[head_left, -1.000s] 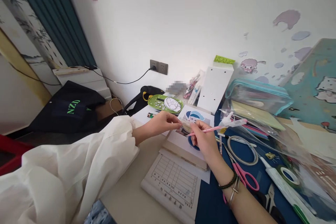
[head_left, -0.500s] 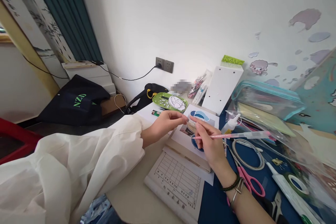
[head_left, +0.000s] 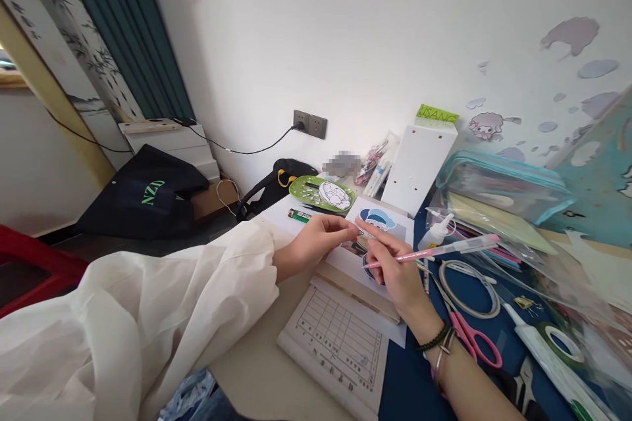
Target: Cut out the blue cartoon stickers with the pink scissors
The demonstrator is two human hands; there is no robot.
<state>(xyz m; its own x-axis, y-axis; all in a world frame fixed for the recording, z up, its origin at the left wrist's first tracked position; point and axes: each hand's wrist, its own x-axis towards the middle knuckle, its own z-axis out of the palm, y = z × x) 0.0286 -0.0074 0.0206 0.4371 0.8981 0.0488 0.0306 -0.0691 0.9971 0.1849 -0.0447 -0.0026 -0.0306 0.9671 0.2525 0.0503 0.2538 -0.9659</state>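
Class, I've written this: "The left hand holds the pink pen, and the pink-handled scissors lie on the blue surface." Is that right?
Not quite: the right hand, not the left hand, holds the pink pen, as the head view shows. The pink-handled scissors do lie on the blue surface.

A dark cloth bag [head_left: 131, 200] with green lettering [head_left: 153, 192] sits at the left, nearer than a long teal fabric curtain [head_left: 131, 23]; a grey rectangular socket [head_left: 317, 127] is on the far white wall [head_left: 355, 39]; a clear, blue-edged plastic pouch [head_left: 498, 184] lies right.
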